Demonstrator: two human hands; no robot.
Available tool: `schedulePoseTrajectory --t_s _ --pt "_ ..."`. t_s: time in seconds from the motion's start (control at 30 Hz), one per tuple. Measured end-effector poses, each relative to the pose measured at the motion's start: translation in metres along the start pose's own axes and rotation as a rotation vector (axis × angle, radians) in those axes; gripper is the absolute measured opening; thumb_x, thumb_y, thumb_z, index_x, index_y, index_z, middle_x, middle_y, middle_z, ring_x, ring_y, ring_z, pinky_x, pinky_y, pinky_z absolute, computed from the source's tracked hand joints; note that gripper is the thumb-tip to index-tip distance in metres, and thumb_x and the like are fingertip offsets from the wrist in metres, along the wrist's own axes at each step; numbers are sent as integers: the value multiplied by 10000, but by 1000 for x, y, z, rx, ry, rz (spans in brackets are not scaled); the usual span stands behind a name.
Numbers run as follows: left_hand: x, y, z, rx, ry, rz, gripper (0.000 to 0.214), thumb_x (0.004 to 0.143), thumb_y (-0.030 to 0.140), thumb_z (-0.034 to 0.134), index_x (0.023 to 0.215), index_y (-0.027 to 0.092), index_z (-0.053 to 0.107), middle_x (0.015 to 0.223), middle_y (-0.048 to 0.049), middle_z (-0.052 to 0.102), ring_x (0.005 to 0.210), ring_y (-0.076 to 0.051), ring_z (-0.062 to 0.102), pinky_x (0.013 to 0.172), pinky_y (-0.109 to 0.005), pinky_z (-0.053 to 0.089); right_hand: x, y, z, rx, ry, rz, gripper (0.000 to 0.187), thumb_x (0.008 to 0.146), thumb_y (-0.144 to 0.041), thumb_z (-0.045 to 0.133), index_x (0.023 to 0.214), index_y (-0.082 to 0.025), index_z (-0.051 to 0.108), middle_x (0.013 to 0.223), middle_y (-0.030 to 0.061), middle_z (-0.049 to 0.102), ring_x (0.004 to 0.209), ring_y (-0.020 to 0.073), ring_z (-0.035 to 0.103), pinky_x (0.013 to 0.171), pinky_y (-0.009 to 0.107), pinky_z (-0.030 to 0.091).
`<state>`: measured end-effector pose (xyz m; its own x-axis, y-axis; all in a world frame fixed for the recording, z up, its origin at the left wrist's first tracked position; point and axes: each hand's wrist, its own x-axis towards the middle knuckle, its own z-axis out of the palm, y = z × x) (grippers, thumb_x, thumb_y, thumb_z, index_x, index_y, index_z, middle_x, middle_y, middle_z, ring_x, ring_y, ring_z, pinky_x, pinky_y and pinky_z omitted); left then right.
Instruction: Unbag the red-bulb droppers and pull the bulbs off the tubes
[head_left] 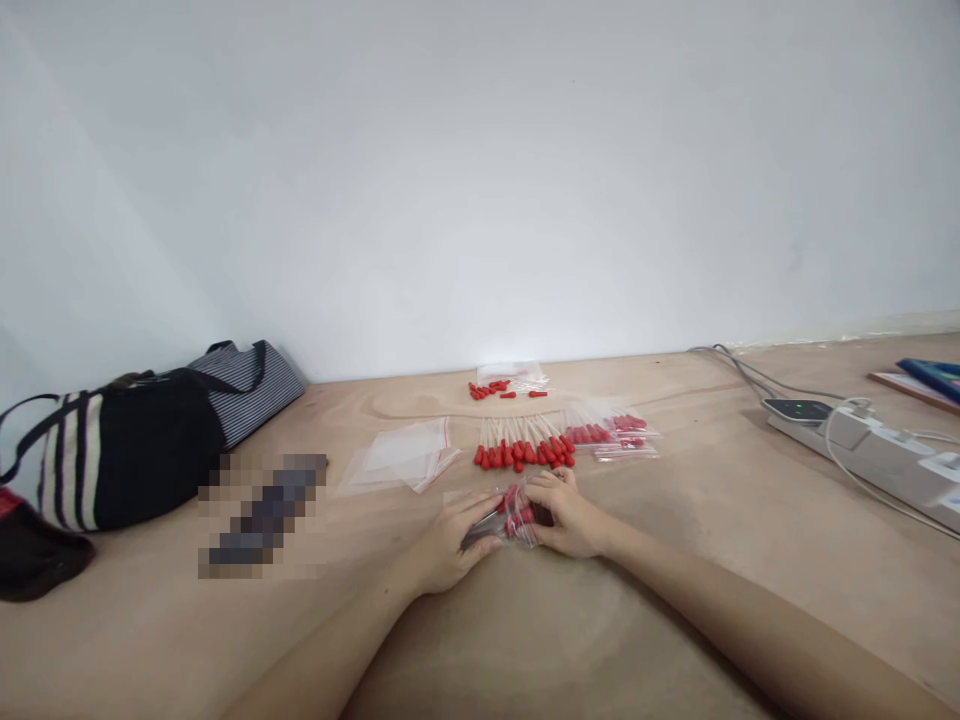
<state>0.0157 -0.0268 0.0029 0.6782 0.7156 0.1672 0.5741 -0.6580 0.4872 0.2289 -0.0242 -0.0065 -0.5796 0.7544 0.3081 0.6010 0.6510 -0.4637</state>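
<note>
Between my hands, low over the wooden table, is a clear zip bag (517, 517) with red-bulbed droppers inside. My left hand (450, 540) is curled around the bag's left part, thumb below and fingers above. At the right end, my right hand (568, 515) grips the bag with bent fingers, which hide part of it. Just beyond lies a row of loose droppers (521, 455), red bulbs toward me and pale stems pointing away. Filled zip bags (630, 430) overlap to the right of that row. A stack of flat clear bags (409, 450) rests to its left.
Loose red bulbs (489, 388) and pale stems (532, 382) lie near the wall. A black bag with white stripes (150, 450) and a pixelated dark object (270, 515) are at left. On the right stand a power strip (885, 450) with cables and a dark device (795, 410).
</note>
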Motion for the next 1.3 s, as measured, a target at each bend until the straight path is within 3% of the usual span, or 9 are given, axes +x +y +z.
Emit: schedulePoseTrajectory --t_s 0.3,0.57,0.83,0.97,1.13,1.3 --pt "0 1 -2 67 -79 -41 460 842 340 440 1281 226 368 1321 -70 410 1218 -215 361 1014 -468 261 -5 16 -17 79 69 -29 42 721 -210 569 758 -199 551 723 -31 596 761 130 530 836 362 243" --pt "0 -1 -2 60 -56 -43 464 832 349 453 1273 222 385 1316 -72 417 1212 -219 367 1008 -455 279 -5 12 -11 22 2 -51 275 699 -392 624 915 -228 583 993 34 576 929 183 498 778 327 261" --pt "0 -1 -3 43 -89 -67 468 834 363 441 1275 220 384 1333 -58 396 1223 -212 350 1025 -424 266 -2 8 -23 -113 -112 -38 162 733 -341 568 773 -186 546 790 16 567 823 165 489 737 312 250" --pt "0 -1 -5 37 -104 -80 476 832 366 443 1282 230 371 1341 -46 385 1231 -212 339 1026 -428 264 -8 17 -35 -73 -136 -36 134 723 -303 571 771 -186 527 783 -1 573 800 147 495 772 320 250" --pt "0 -2 -6 33 -105 -75 470 830 374 449 1270 221 391 1331 -52 399 1226 -212 346 1025 -429 265 -7 18 -31 -46 -162 10 283 686 -409 610 840 -188 521 866 18 589 843 168 497 776 327 261" --pt "-3 -10 -10 17 -91 -89 475 824 368 462 1276 242 383 1330 -40 403 1220 -208 355 1019 -413 284 -9 21 -36 -95 -265 52 251 723 -408 568 829 -186 521 847 33 582 820 185 502 777 346 282"
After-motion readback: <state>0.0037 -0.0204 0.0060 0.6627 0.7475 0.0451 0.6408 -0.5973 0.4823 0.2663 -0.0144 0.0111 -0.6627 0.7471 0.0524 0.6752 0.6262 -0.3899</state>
